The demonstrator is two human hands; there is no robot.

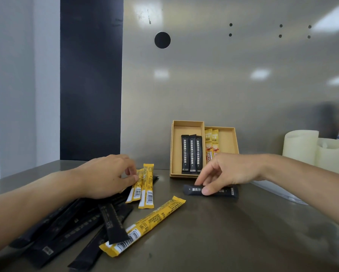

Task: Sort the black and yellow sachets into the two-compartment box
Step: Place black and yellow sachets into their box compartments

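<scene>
Black sachet [226,191] pinched in right grip [229,169]; yellow sachet [134,191] pinched in left grip [105,175]

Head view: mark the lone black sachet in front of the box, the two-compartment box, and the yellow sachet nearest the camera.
Lone black sachet [228,191]: head view, its right end.
Two-compartment box [187,130]: head view, bare floor of the left compartment.
Nearest yellow sachet [151,218]: head view, its middle.
</scene>
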